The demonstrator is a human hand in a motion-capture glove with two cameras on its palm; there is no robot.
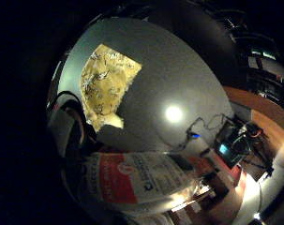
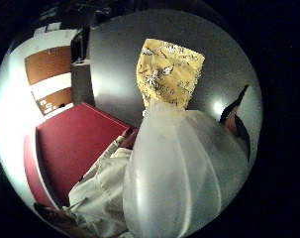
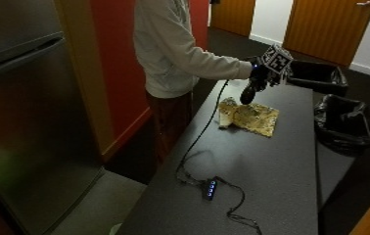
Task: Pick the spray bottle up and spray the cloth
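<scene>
A person stands at the far end of a long dark table (image 3: 269, 166). Their gloved right hand (image 3: 259, 76) is raised above the table and grips the spray bottle (image 3: 247, 93), which hangs below the fist. The bottle's pale translucent body (image 2: 179, 168) fills much of the thumb side palm view. Its red and white label (image 1: 132, 180) shows in the little finger side palm view. A yellow patterned cloth (image 3: 251, 117) lies flat on the table just below and beyond the bottle; the cloth (image 2: 169, 72) also shows behind the bottle, and the same cloth (image 1: 106, 82) lies on the grey tabletop.
A power strip (image 3: 209, 188) with blue lights lies near the table's near end, and its cable (image 3: 201, 132) runs along the left edge toward the person. Two black-lined bins (image 3: 341, 120) stand right of the table. A steel fridge (image 3: 22, 122) and a red wall (image 3: 116, 58) are on the left.
</scene>
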